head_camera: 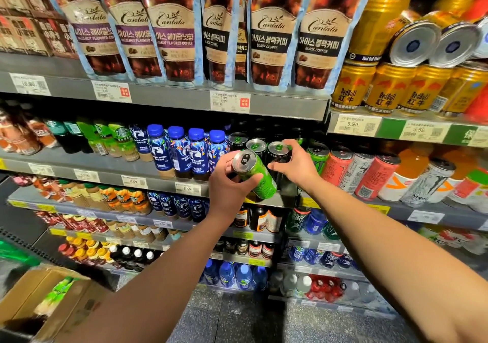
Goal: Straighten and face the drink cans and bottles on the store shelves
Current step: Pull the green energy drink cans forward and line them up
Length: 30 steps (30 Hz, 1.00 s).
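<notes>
At centre frame, a green can (254, 177) is gripped, tilted, in the left hand (229, 184), off the shelf (105, 176). The right hand (295, 165) is closed around a black can (278, 155) standing in its row. Blue bottles (184, 152) at left appear faced; two gold cans (433, 41) at upper right lie toppled, not yet straightened.
</notes>
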Each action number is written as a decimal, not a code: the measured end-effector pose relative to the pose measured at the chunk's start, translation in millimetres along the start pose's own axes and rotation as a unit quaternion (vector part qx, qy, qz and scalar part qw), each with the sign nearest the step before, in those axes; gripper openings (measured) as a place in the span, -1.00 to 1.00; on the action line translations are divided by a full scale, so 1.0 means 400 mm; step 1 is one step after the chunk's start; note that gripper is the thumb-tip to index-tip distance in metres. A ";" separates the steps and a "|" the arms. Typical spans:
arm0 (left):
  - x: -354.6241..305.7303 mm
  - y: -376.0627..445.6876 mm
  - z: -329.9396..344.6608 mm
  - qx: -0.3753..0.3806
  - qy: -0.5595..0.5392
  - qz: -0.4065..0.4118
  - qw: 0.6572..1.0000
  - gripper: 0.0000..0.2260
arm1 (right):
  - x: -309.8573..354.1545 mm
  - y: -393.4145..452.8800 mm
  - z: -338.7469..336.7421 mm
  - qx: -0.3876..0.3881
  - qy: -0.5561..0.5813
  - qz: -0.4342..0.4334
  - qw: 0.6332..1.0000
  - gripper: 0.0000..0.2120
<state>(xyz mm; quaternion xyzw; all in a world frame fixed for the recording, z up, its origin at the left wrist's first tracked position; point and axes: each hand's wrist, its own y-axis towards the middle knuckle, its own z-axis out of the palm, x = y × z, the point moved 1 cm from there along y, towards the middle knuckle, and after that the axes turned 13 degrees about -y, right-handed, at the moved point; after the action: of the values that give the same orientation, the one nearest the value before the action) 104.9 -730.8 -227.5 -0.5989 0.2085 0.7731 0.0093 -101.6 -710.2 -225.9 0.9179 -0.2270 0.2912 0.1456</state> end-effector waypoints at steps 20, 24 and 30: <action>0.060 -0.009 0.329 -0.086 0.135 0.017 0.987 -0.47 | -0.224 -0.129 -0.156 -0.100 0.144 0.043 0.984 -0.83; 0.057 -0.002 0.350 -0.103 0.212 0.005 0.972 -0.43 | -0.245 -0.126 -0.157 -0.069 0.193 0.049 0.978 -0.84; 0.053 -0.003 0.378 -0.114 0.243 -0.026 0.963 -0.39 | -0.246 -0.122 -0.161 -0.038 0.210 0.030 0.977 -0.80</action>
<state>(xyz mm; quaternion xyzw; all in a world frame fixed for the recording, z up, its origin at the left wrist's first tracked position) -40.2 -684.0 -217.8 -0.7712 0.0993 0.6224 -0.0901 -178.9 -610.0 -240.7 0.8229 -0.2296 0.4729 0.2156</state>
